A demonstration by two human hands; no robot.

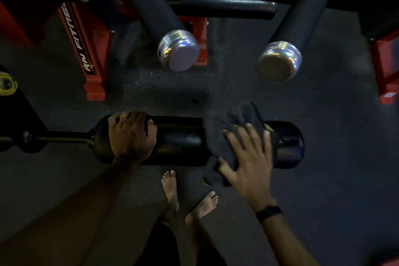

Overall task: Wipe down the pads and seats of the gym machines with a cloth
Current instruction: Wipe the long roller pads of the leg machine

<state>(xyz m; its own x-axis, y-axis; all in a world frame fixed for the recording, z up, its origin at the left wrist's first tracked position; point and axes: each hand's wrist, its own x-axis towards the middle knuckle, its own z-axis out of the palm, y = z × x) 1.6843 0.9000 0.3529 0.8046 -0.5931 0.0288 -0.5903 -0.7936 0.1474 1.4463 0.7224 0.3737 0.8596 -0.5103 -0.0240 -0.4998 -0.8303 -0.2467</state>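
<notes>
Wiping is under way on the black roller pad (179, 140), a horizontal foam cylinder carried on a dark bar (62, 137) that runs off to the left, low above the rubber floor (336, 157). A dark cloth (224, 134) is draped over the pad's right half, hanging down its near side. The right hand (248, 164) lies flat on the cloth with fingers spread and nearly straight, pressing it against the pad, not clutching it. The left hand (131, 134) curls over the pad's left end, fingers wrapped round the far side, apparently steadying the roller so it does not spin.

By my reading, the right portion is being rubbed now; the bare middle and the stretch under the left hand look untouched, though the dim light makes that hard to judge. Next the cloth wants sliding leftward, and the left hand shifting to free that end.

Beyond stand two more padded rollers with metal end caps (178, 51) and red frame members (86, 49). Bare feet (170, 188) stand just below the pad.
</notes>
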